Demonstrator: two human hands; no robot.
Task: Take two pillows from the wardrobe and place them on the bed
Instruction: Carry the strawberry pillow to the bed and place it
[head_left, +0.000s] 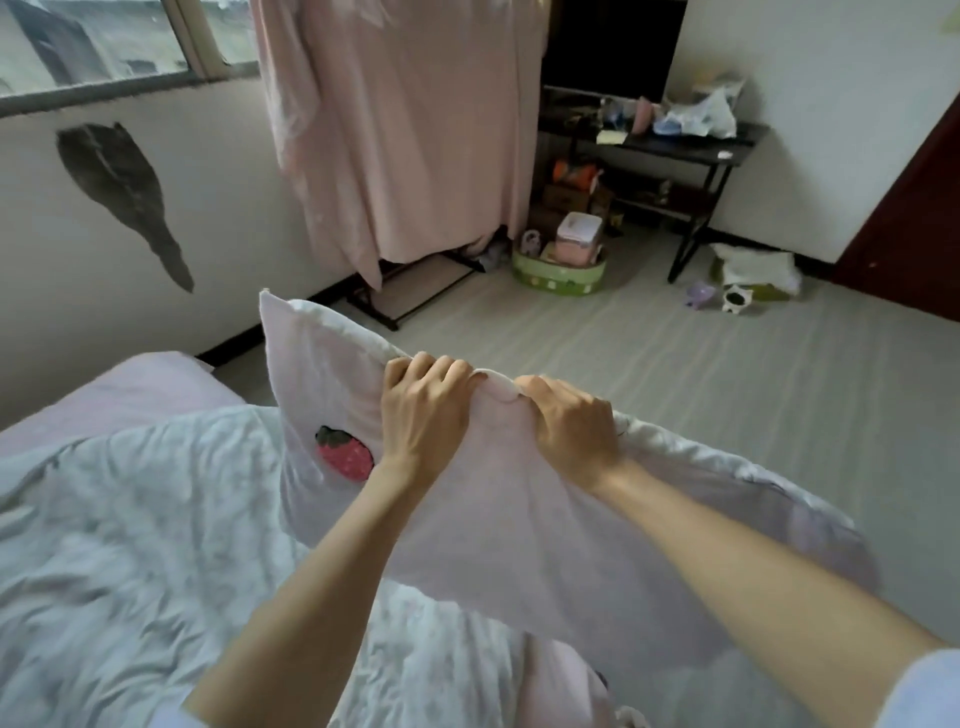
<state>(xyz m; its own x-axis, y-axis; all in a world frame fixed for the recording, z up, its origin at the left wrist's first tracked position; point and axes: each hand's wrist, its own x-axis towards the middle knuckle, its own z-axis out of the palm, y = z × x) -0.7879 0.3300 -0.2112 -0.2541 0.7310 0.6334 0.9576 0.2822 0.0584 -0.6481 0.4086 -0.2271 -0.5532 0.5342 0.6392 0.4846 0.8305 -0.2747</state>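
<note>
**Pillow gripped by its top edge above the bed**

The pillow (498, 499), pale pink with a strawberry patch (344, 457) just left of the left hand, hangs from both hands above the rumpled white quilt (130, 519) on the bed (119, 395). The left hand (423, 410) and right hand (569, 423) sit side by side on the upper seam, nearly touching, each with fingers curled over the edge and bunching the fabric. Gripping the seam near its middle likely lets the filling drop and settle downward, so the body of the pillow sags below the wrists and spreads toward the person. One stiff corner stands up beyond the left hand, unsupported.

The lower part of the pillow appears to rest on or just over the quilt, beneath the forearms; exact contact is hard to tell. Whether a second pillow already lies on the bed is unclear: a pink shape shows below the forearms near the bottom of the view, but it could be bedding.

Well beyond the hands, a pink curtain (400, 130) drapes over a frame on the far side of the floor, and to the right of the right hand, further off, stands a dark desk (691, 148) with clutter.

Judging from the hold, the pillow is being lowered or shaken into place, so this part of the task seems close to finished.
</note>
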